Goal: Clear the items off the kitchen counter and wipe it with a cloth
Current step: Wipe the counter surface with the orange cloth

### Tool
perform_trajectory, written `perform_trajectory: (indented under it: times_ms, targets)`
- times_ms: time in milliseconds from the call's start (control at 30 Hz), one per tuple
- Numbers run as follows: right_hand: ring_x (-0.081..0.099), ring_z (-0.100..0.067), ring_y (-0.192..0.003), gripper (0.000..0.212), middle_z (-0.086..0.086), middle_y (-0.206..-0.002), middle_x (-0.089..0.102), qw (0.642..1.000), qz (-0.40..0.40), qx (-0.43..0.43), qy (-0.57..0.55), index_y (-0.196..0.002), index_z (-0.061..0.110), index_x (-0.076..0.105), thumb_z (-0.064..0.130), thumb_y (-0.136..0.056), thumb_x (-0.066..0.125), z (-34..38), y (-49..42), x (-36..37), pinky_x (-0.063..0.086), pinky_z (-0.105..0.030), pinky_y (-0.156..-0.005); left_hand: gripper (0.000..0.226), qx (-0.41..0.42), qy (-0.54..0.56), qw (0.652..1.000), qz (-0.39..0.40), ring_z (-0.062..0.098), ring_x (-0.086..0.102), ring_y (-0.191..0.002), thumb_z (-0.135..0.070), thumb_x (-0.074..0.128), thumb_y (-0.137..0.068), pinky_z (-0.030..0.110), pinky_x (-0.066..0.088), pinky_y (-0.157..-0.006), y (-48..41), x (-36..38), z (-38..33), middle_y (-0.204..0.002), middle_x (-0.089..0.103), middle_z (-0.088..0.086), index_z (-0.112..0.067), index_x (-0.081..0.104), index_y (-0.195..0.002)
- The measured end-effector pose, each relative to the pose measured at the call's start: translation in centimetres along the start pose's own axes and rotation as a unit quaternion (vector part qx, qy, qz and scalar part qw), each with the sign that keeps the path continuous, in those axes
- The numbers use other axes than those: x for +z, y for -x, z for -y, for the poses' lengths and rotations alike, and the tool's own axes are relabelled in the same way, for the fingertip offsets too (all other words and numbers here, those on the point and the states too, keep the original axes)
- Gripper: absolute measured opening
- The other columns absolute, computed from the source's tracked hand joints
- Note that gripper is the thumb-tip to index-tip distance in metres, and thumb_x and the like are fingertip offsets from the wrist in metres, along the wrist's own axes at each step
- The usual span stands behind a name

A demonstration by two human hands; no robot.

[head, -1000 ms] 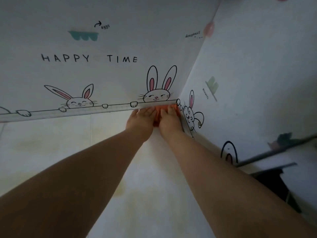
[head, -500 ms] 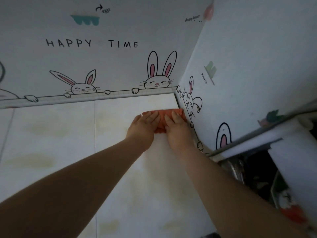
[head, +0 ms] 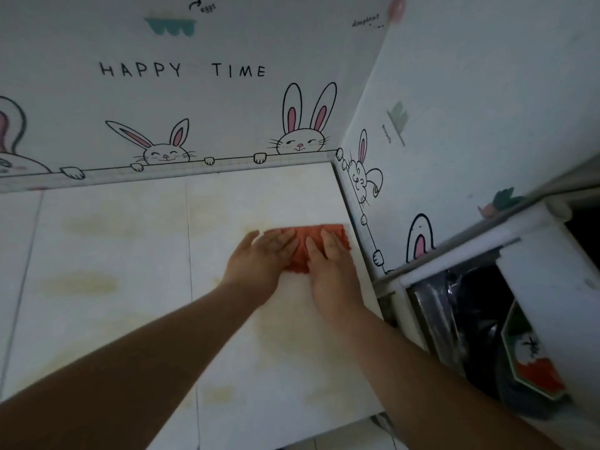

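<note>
Both hands press flat on an orange cloth (head: 303,251) that lies on the white tiled counter (head: 110,287), close to its right edge and a little short of the back right corner. The left hand (head: 263,258) covers the cloth's left part, fingers stretched out and close together, palm down, gripping nothing. The right hand (head: 328,258) lies on the cloth's right part in the same way, fingers extended forward and flat, not curled around the fabric. The 2 hands sit just beside each other, with a strip of cloth showing between them and beyond the fingertips. The counter surface carries faint yellowish stains (head: 91,222) spread over its tiles. The back wall (head: 227,43) and the right wall (head: 487,92) meet at the counter's back right corner; both bear cartoon rabbit drawings, and the back wall reads "HAPPY TIME". Past the counter's right edge stands a white shelf unit (head: 535,254) holding dark, unclear items.
</note>
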State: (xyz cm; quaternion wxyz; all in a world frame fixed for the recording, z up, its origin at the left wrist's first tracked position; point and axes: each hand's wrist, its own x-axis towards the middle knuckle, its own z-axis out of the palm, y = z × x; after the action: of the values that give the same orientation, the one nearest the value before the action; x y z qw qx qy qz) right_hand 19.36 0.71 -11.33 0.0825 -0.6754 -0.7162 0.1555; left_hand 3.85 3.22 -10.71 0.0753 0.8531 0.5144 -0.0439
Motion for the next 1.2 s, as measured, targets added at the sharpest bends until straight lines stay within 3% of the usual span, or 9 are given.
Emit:
perform_trajectory:
  times_ms: [67, 133, 267, 500, 733, 867, 1000, 1133, 1200]
  targets:
    - [0.010, -0.026, -0.146, 0.050, -0.011, -0.159, 0.014, 1.000, 0.010, -0.014, 0.025, -0.148, 0.020, 0.028, 0.021, -0.099, 0.038, 0.9, -3.8, -0.5, 0.009, -0.040, -0.120, 0.051, -0.037, 0.000, 0.999, 0.018, 0.009, 0.018, -0.144, -0.027, 0.029, -0.099, 0.036, 0.012, -0.116, -2.4, -0.7, 2.3, -0.158, 0.015, -0.014, -0.033, 0.019, -0.148]
    - [0.008, -0.023, -0.147, 0.051, -0.008, -0.160, 0.012, 0.998, 0.021, -0.026, 0.062, -0.148, 0.025, 0.026, 0.026, -0.098, 0.037, 1.9, -7.4, -1.1, 0.007, -0.043, -0.119, 0.054, -0.071, -0.020, 0.997, 0.006, 0.008, 0.014, -0.144, -0.026, 0.029, -0.098, 0.036, 0.007, -0.117, -4.7, -1.5, 4.5, -0.159, 0.011, -0.015, -0.033, 0.013, -0.149]
    - [0.006, -0.023, -0.147, 0.053, -0.004, -0.160, 0.008, 0.995, 0.053, -0.023, 0.082, -0.149, 0.030, 0.021, 0.026, -0.098, 0.035, 3.3, -13.7, -1.4, 0.007, -0.049, -0.118, 0.058, -0.115, -0.016, 0.993, -0.004, 0.011, 0.020, -0.143, -0.022, 0.036, -0.095, 0.035, 0.012, -0.118, -8.5, -3.4, 7.7, -0.158, 0.015, -0.013, -0.031, 0.017, -0.149]
    - [0.000, -0.030, -0.146, 0.051, -0.009, -0.160, 0.001, 0.998, 0.056, 0.013, -0.017, -0.149, 0.023, 0.024, 0.022, -0.100, 0.038, 5.4, -15.3, -0.7, 0.006, -0.040, -0.120, 0.055, -0.107, 0.013, 0.993, -0.050, 0.013, 0.027, -0.140, -0.020, 0.036, -0.096, 0.029, 0.020, -0.113, -8.6, -2.3, 9.4, -0.156, 0.023, -0.012, -0.033, 0.022, -0.148]
    - [0.013, -0.036, -0.140, 0.047, -0.009, -0.156, 0.014, 0.995, 0.051, -0.077, 0.046, -0.145, 0.029, 0.034, 0.035, -0.099, 0.039, 8.2, -15.6, 0.8, 0.018, -0.042, -0.117, 0.057, -0.152, -0.015, 0.988, 0.016, 0.015, 0.028, -0.139, -0.019, 0.035, -0.098, 0.029, 0.018, -0.114, -4.9, -2.7, 13.2, -0.158, 0.013, -0.014, -0.032, 0.015, -0.150]
    - [0.027, -0.032, -0.134, 0.045, -0.007, -0.149, 0.030, 0.993, 0.040, -0.107, 0.001, -0.141, 0.025, 0.044, 0.026, -0.096, 0.048, 6.3, -13.4, 0.6, 0.028, -0.040, -0.112, 0.053, -0.182, 0.046, 0.982, 0.030, 0.023, 0.028, -0.139, -0.024, 0.035, -0.099, 0.030, 0.021, -0.115, -4.1, -2.7, 10.7, -0.158, 0.015, -0.011, -0.031, 0.019, -0.149]
    - [0.036, -0.032, -0.125, 0.042, -0.010, -0.142, 0.038, 0.993, 0.023, -0.118, 0.012, -0.136, 0.022, 0.050, 0.027, -0.094, 0.051, 4.6, -6.9, 0.7, 0.038, -0.041, -0.105, 0.051, -0.127, 0.084, 0.988, 0.016, 0.022, 0.022, -0.143, -0.038, 0.033, -0.098, 0.034, 0.018, -0.117, 0.5, -1.4, 6.9, -0.157, 0.023, -0.003, -0.024, 0.029, -0.147]
    - [0.044, -0.031, -0.119, 0.039, -0.010, -0.135, 0.047, 0.993, 0.006, -0.121, 0.003, -0.131, 0.021, 0.056, 0.023, -0.092, 0.055, 3.3, 0.8, 0.7, 0.043, -0.039, -0.102, 0.063, -0.111, 0.083, 0.990, 0.040, 0.021, 0.029, -0.141, -0.052, 0.013, -0.092, 0.040, 0.021, -0.115, 7.6, 0.8, 2.3, -0.155, 0.028, -0.003, -0.025, 0.032, -0.146]
    - [0.043, -0.029, -0.122, 0.045, -0.008, -0.136, 0.047, 0.993, 0.026, -0.114, 0.025, -0.134, 0.024, 0.053, 0.018, -0.089, 0.056, 3.1, 4.5, 0.7, 0.041, -0.037, -0.103, 0.060, -0.098, 0.065, 0.992, 0.033, 0.023, 0.037, -0.138, -0.051, 0.019, -0.093, 0.043, 0.023, -0.114, 10.9, 1.9, 0.1, -0.152, 0.036, -0.001, -0.023, 0.038, -0.143]
